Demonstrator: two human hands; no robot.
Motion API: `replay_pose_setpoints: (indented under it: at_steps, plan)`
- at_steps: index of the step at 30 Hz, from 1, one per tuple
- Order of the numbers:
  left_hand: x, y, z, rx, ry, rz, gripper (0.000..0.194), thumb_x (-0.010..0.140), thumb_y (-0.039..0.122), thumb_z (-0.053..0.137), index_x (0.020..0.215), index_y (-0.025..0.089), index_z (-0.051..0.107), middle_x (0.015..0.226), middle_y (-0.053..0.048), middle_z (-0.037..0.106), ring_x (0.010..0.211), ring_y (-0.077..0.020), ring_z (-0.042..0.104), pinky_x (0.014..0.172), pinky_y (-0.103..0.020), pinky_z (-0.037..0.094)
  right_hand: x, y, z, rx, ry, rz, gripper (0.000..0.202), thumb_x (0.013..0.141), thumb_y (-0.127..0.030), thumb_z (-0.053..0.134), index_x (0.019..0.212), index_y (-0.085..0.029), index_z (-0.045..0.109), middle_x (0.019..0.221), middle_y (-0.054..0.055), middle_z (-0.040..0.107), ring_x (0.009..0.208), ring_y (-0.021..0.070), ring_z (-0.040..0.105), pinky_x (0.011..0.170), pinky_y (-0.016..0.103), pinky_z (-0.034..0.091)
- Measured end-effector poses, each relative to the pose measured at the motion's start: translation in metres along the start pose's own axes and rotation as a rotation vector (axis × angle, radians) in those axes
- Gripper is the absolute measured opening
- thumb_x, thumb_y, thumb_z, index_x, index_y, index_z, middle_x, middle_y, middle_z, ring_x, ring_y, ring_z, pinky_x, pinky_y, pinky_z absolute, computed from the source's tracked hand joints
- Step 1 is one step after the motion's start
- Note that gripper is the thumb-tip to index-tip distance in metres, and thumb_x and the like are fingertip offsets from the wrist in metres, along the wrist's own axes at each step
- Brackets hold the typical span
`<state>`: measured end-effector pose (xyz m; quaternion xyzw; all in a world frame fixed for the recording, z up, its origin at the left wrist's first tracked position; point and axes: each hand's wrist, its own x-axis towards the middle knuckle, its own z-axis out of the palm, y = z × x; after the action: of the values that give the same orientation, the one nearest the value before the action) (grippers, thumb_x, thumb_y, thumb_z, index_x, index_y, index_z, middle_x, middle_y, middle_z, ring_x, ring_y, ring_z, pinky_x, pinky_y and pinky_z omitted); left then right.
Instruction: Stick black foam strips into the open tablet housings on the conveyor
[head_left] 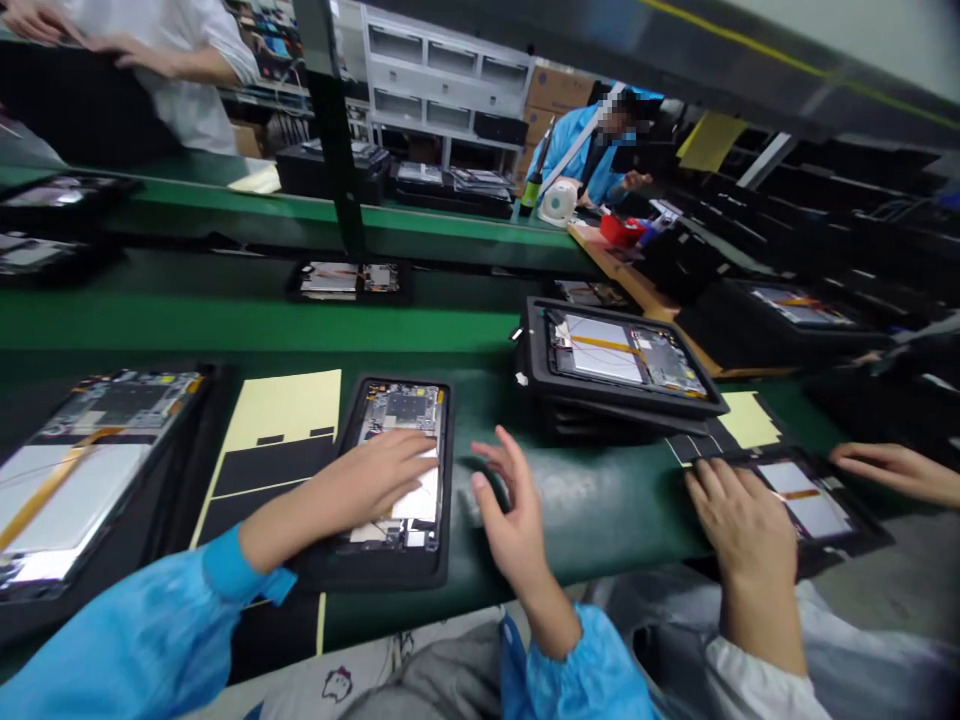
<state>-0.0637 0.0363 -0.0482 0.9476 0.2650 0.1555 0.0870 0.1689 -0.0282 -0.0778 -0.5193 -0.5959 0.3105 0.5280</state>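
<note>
An opened tablet (406,405) with bare circuit boards and a silvery battery lies in a black foam tray (375,575) on the green bench. My left hand (375,475) rests over the tablet's middle, fingers stretched out and slightly apart, hiding part of the battery. Just right of the tray, my right hand (514,515) is raised with thumb and fingers spread, holding nothing. Black strips on yellow adhesive sheets (289,405) lie beside the tray on the left, partly under my left forearm.
A larger-looking opened tablet (82,480) fills the left. Stacked trays (619,355) with a tablet on top stand right of centre. At the right, a co-worker's hands (742,520) are at another tablet (802,497). A belt behind carries more trays (349,280). A dark post (330,120) rises behind.
</note>
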Motion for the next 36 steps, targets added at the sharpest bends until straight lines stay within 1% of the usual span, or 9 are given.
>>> replay_pose_setpoints:
  at_steps: [4,8,13,18,21,26,29,32,36]
  plan:
    - [0.019,-0.024,0.007,-0.112,-0.050,-0.006,0.028,0.108,0.031,0.044,0.113,0.020,0.069,0.124,-0.012,0.062,0.117,-0.0241,0.057,0.102,-0.040,0.048,-0.034,0.000,0.003,-0.061,-0.072,-0.077,0.057,0.097,-0.017,0.057,0.151,-0.031,0.043,0.125,0.007,0.071,0.120,0.0213,0.066,0.106,0.040,0.053]
    - [0.032,-0.027,0.003,-0.122,-0.076,0.018,0.032,0.109,0.034,0.041,0.098,0.018,0.066,0.113,-0.009,0.061,0.105,-0.0223,0.056,0.095,-0.037,0.046,-0.038,-0.012,0.005,-0.138,-0.179,-0.249,0.064,0.095,-0.013,0.058,0.154,-0.032,0.041,0.122,0.007,0.073,0.125,0.0253,0.061,0.106,0.044,0.053]
    - [0.043,-0.030,0.010,0.038,-0.057,0.054,0.029,0.110,0.025,0.039,0.095,0.016,0.063,0.101,-0.008,0.062,0.094,-0.0211,0.054,0.086,-0.034,0.044,-0.041,-0.014,0.003,-0.264,-0.308,-0.368,0.068,0.095,-0.014,0.057,0.158,-0.027,0.036,0.123,0.010,0.073,0.127,0.0299,0.059,0.105,0.050,0.052]
    - [0.048,-0.041,0.026,0.206,-0.011,0.130,0.020,0.106,0.015,0.045,0.097,0.015,0.063,0.091,-0.007,0.061,0.087,-0.0222,0.055,0.079,-0.034,0.043,-0.050,-0.010,0.004,-0.358,-0.282,-0.380,0.064,0.095,-0.014,0.055,0.157,-0.020,0.036,0.138,0.013,0.066,0.136,0.0304,0.052,0.110,0.053,0.049]
    - [0.051,-0.046,0.027,0.172,0.036,0.080,0.019,0.104,0.013,0.046,0.096,0.015,0.063,0.088,-0.007,0.062,0.083,-0.0222,0.056,0.078,-0.033,0.044,-0.052,-0.011,0.006,-0.418,-0.327,-0.402,0.064,0.096,-0.016,0.054,0.157,-0.017,0.035,0.140,0.014,0.064,0.138,0.0322,0.050,0.110,0.056,0.048]
    - [0.038,-0.029,0.002,-0.068,0.134,0.001,0.025,0.107,0.020,0.042,0.097,0.014,0.063,0.090,-0.008,0.063,0.086,-0.0213,0.057,0.080,-0.033,0.046,-0.050,-0.013,0.005,-0.458,-0.350,-0.424,0.064,0.096,-0.017,0.053,0.157,-0.015,0.035,0.138,0.015,0.065,0.137,0.0321,0.052,0.109,0.055,0.049]
    - [0.019,-0.008,-0.010,-0.257,0.036,0.046,0.025,0.106,0.019,0.042,0.097,0.016,0.065,0.089,-0.006,0.063,0.084,-0.0192,0.057,0.078,-0.031,0.046,-0.050,-0.012,0.004,-0.449,-0.363,-0.426,0.064,0.095,-0.019,0.055,0.156,-0.014,0.036,0.139,0.017,0.064,0.138,0.0328,0.051,0.109,0.055,0.050]
    - [0.006,0.002,-0.009,-0.279,-0.059,0.082,0.028,0.103,0.013,0.039,0.107,0.016,0.067,0.100,-0.008,0.066,0.093,-0.0202,0.060,0.084,-0.031,0.047,-0.051,-0.010,0.004,-0.413,-0.358,-0.453,0.064,0.095,-0.019,0.056,0.155,-0.013,0.036,0.137,0.017,0.065,0.139,0.0327,0.050,0.108,0.054,0.050]
    - [0.009,-0.006,0.001,-0.195,-0.041,0.119,0.030,0.099,0.012,0.040,0.114,0.016,0.066,0.112,-0.011,0.066,0.105,-0.0251,0.060,0.095,-0.037,0.047,-0.051,-0.010,0.003,-0.353,-0.318,-0.490,0.060,0.094,-0.016,0.056,0.152,-0.013,0.040,0.130,0.016,0.069,0.133,0.0307,0.054,0.105,0.051,0.052]
